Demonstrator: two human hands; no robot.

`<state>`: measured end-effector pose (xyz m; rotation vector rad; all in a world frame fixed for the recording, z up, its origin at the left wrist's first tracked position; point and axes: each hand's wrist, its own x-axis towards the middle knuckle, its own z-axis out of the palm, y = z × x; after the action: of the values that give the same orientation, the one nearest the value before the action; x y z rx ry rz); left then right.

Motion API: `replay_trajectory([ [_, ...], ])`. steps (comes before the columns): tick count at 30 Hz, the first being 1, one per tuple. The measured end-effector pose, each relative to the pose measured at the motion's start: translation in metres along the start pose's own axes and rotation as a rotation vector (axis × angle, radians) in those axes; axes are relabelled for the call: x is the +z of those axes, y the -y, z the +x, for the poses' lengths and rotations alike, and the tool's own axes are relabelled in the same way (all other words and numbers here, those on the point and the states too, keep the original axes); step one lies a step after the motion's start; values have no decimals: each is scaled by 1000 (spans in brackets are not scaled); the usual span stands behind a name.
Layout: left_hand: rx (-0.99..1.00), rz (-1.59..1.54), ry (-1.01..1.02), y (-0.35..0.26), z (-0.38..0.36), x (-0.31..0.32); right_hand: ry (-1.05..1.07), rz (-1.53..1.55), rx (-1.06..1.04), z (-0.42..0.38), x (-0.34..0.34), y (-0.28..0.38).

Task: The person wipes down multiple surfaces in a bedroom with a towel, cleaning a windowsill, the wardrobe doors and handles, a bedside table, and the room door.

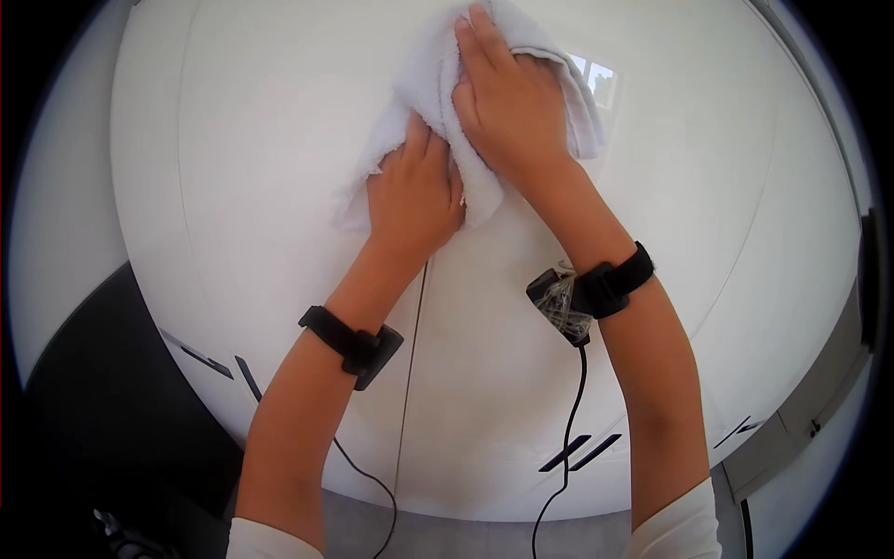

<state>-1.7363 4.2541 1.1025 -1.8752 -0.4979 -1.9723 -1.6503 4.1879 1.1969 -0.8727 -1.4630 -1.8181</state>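
A white towel-like cloth (428,79) lies bunched and folded against a glossy white panelled surface, near the top of the view. My left hand (414,196) is on its lower left part, with bent fingers pressed into the fabric. Higher up and to the right, my right hand (515,112) grips the cloth; two fingertips show on top, while other fingers are partly hidden by a fold. The hands are close together but apart, with a ridge of cloth between them.
Dark slim handles (566,454) sit low on the white panels (484,373), which a vertical seam divides. Black straps with small devices are on both forearms, and thin cables hang from them. A dark panel (112,391) stands at the left, grey floor at the bottom.
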Motion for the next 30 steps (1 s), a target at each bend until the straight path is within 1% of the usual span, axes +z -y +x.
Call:
replay_trajectory([
  [2,36,28,-84,2,-1,2,-42,-60,-7,-1,-3,5],
  [3,68,45,-128,8,3,3,-50,-37,14,2,-1,6],
  [6,90,98,-167,13,4,6,-39,10,65,6,-3,9],
  [9,83,64,-152,13,5,6,3,15,101,7,-3,11],
  [12,9,52,-52,18,0,13,66,24,129,2,8,11],
  [14,-3,51,-1,23,1,17,124,34,161,2,15,9],
  [15,0,47,19,27,3,21,276,67,218,2,20,5],
  [17,-1,72,96,41,7,38,120,65,171,-5,48,-6],
  [18,-4,84,136,43,5,38,47,64,145,-8,52,-7],
  [19,-17,102,182,44,3,38,64,63,115,-11,54,-9],
  [23,-62,140,310,53,-12,49,206,140,160,-22,52,-7],
  [24,-77,145,334,54,-17,53,181,153,152,-27,55,-8],
  [25,-48,160,290,53,-18,54,159,170,147,-30,58,-7],
  [28,-59,149,418,62,-36,62,154,199,146,-41,61,-3],
  [30,-45,160,399,62,-46,59,138,226,123,-50,68,-3],
])
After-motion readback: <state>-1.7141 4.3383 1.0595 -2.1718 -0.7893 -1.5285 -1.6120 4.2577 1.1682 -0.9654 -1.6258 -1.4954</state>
